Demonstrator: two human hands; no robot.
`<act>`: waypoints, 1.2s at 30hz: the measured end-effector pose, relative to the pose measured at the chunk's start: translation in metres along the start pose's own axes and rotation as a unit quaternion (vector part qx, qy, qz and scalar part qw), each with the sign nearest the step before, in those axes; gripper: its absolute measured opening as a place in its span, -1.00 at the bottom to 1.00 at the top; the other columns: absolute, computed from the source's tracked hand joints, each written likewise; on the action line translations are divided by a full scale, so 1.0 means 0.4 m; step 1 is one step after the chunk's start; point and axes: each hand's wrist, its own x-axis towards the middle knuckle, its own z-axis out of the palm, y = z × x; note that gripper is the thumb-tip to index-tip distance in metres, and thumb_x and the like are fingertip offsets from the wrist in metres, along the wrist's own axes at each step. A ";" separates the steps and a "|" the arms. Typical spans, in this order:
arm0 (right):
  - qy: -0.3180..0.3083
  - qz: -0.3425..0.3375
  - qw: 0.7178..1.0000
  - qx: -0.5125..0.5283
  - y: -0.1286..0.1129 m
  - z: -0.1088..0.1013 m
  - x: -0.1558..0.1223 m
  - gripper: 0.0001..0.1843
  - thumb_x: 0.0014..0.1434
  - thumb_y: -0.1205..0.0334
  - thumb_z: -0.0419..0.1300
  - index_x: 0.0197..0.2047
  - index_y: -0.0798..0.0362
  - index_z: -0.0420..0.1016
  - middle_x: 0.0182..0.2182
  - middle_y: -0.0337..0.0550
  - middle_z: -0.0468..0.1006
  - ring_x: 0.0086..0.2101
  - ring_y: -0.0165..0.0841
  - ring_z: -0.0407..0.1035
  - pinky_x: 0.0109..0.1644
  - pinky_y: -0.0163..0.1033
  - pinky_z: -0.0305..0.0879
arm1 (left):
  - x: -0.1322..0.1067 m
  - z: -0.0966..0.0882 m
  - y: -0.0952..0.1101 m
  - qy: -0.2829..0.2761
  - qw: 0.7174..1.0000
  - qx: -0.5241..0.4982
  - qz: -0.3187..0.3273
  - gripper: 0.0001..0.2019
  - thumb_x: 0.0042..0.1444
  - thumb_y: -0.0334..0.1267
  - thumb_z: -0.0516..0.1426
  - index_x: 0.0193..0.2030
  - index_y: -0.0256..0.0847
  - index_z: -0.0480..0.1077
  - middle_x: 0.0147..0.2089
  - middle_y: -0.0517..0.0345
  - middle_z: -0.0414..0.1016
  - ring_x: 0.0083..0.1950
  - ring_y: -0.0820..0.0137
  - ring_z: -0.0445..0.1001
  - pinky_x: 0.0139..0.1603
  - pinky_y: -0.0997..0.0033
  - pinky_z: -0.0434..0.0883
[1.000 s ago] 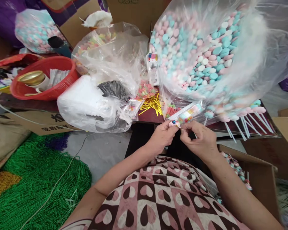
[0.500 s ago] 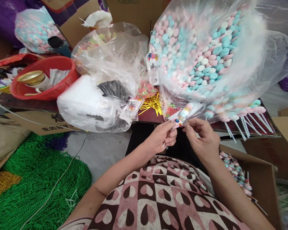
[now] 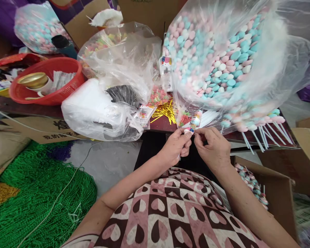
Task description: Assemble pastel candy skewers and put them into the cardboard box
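A: Head view. Where does the pop (image 3: 196, 119) lie?

B: Ahead of the person, by the near edge of the table (image 3: 159, 125); its wrapped head sits just beyond the fingertips of both hands.

A: And its long axis?

B: Oblique. The head points away and slightly right; the white stick (image 3: 179, 157), glimpsed below the left hand (image 3: 175, 146), points back toward the body and left.

A: State of the grip?

B: Left: thumb and forefinger clamped on the pop below its head, other fingers curled in. Right hand (image 3: 214, 146): thumb and forefinger close together at the head's base; whether they pinch anything cannot be told.

A: Which hand is nearer?

B: The left, in contact; the right is just beside. The governing relation, by judgement, is that base, lying between the two sets of fingertips. Gold ties (image 3: 165, 112) lie farther left.
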 end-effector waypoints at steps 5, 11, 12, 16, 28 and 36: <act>-0.004 0.008 1.000 -0.028 0.003 0.010 -0.002 -0.87 0.15 0.33 0.12 -0.37 0.02 0.48 -0.51 -0.19 0.57 -0.49 -0.36 0.45 -0.39 -0.29 0.29 | -0.001 -0.001 -0.003 0.011 1.000 0.021 0.004 -0.64 0.03 -0.05 0.26 -0.20 -0.15 0.22 -0.63 0.46 0.16 -0.73 0.68 -0.02 -0.71 0.66 -0.10; -0.017 0.009 1.000 0.007 0.004 0.003 -0.008 -0.89 0.12 0.33 0.11 -0.34 0.01 0.46 -0.49 -0.19 0.60 -0.49 -0.33 0.48 -0.40 -0.27 0.32 | 0.004 -0.004 -0.016 0.052 0.995 0.066 0.046 -0.67 0.05 -0.07 0.23 -0.17 -0.14 0.23 -0.63 0.49 0.13 -0.71 0.67 -0.04 -0.71 0.66 -0.09; -0.027 0.016 0.999 0.022 0.004 0.001 -0.010 -0.88 0.14 0.32 0.10 -0.31 0.00 0.46 -0.46 -0.19 0.61 -0.48 -0.33 0.48 -0.39 -0.27 0.34 | 0.005 -0.004 -0.016 0.059 0.995 0.072 0.045 -0.67 0.05 -0.08 0.23 -0.16 -0.14 0.23 -0.63 0.49 0.13 -0.71 0.67 -0.04 -0.71 0.66 -0.10; -0.052 0.037 0.996 0.056 0.002 -0.003 -0.014 -0.86 0.23 0.24 0.11 -0.19 0.00 0.48 -0.38 -0.16 0.64 -0.46 -0.35 0.51 -0.36 -0.27 0.37 | 0.006 -0.004 -0.013 0.073 0.993 0.092 0.031 -0.71 0.07 -0.13 0.20 -0.13 -0.13 0.24 -0.61 0.46 0.18 -0.71 0.66 -0.01 -0.70 0.64 -0.10; -0.060 0.028 0.998 -0.020 -0.005 0.004 -0.012 -0.83 0.22 0.25 0.10 -0.29 0.04 0.52 -0.46 -0.14 0.61 -0.45 -0.31 0.50 -0.42 -0.27 0.25 | 0.000 -0.006 -0.019 0.083 0.991 0.084 0.056 -0.77 0.13 -0.09 0.16 -0.17 -0.15 0.29 -0.56 0.39 0.26 -0.72 0.67 0.03 -0.70 0.62 -0.09; -0.065 0.033 0.997 0.000 0.003 0.021 -0.003 -0.88 0.12 0.30 0.09 -0.39 0.01 0.45 -0.51 -0.16 0.58 -0.47 -0.31 0.46 -0.41 -0.27 0.26 | 0.003 -0.007 -0.017 0.110 0.987 0.101 0.059 -0.76 0.13 -0.13 0.18 -0.15 -0.15 0.27 -0.59 0.43 0.25 -0.72 0.67 0.02 -0.71 0.63 -0.08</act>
